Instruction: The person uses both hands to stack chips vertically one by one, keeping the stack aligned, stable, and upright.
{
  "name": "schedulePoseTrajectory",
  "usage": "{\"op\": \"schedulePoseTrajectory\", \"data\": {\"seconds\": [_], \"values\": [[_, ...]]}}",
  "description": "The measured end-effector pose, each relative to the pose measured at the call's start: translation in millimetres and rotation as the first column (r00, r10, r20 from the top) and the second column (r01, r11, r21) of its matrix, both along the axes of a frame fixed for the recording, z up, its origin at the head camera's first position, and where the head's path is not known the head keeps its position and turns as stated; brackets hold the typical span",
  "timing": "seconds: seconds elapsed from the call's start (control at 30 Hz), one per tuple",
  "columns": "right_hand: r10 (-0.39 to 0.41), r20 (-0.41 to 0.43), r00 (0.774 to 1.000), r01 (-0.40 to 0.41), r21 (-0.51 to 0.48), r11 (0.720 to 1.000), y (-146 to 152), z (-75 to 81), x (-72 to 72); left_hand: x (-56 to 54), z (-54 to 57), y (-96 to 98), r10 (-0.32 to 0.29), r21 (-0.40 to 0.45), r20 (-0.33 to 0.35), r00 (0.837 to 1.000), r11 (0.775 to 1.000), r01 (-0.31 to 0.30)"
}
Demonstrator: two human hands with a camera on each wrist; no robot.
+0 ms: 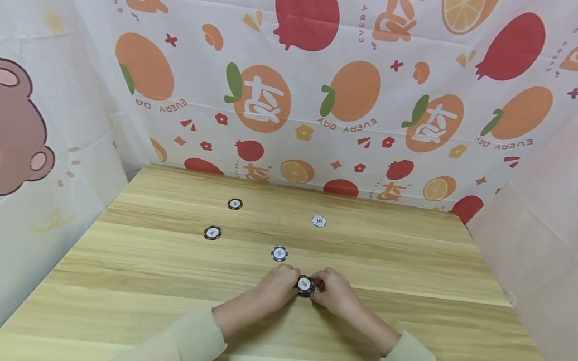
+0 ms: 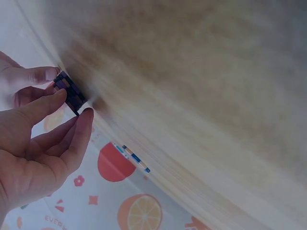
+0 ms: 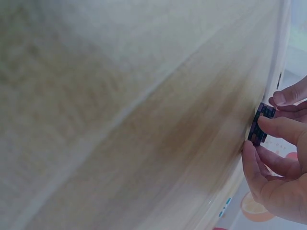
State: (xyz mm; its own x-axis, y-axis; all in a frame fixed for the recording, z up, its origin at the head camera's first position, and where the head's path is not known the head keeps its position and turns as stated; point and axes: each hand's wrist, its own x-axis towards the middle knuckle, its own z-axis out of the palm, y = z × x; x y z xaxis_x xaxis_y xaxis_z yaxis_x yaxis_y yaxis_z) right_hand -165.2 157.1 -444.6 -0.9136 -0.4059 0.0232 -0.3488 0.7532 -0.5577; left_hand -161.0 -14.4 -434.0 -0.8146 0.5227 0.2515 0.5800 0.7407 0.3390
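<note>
Head view: short, round, black chip stack (image 1: 304, 285) between my left hand (image 1: 276, 287) and right hand (image 1: 338, 294)
Left grip: I pinch its left side
Right grip: I pinch its right side
Tabletop (image 1: 163, 258): streaked wood beneath both hands

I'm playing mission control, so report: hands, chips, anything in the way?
Left hand, right hand: pinching chip stack from both sides. Four loose chips farther out, none in the way.

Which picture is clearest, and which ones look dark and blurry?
Head view: brightest and clearest, the chip stack easy to see, soft shadows on the table; left wrist view: dimmer, nearest table blurred; right wrist view: dim too, nearest table blurred.
</note>
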Motion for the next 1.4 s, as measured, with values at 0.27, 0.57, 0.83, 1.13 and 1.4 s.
{"op": "schedulePoseTrajectory", "data": {"seconds": [0.27,0.57,0.83,1.13,1.4], "values": [[0.004,-0.013,1.0,-0.004,0.008,1.0,-0.1,-0.4,1.3,0.5,1.1,3.7,-0.004,-0.006,0.002,1.0,1.0,0.004],[0.023,-0.019,1.0,-0.023,0.001,1.0,-1.9,-1.0,0.2,-0.3,1.1,4.5,0.004,-0.019,0.051,0.999,1.0,-0.003],[0.031,-0.009,0.999,-0.032,-0.021,0.999,-7.1,-1.1,-1.5,-6.1,1.9,8.0,0.033,0.009,0.209,0.977,0.999,-0.036],[0.026,-0.001,1.0,-0.026,-0.025,0.999,-7.7,-2.0,-3.7,-9.0,1.0,8.9,0.033,0.021,0.222,0.974,0.999,-0.038],[0.023,-0.005,1.0,-0.023,-0.018,1.0,-9.4,-2.6,-4.1,-10.0,0.9,9.0,0.031,0.026,0.21,0.977,0.999,-0.037]]}}
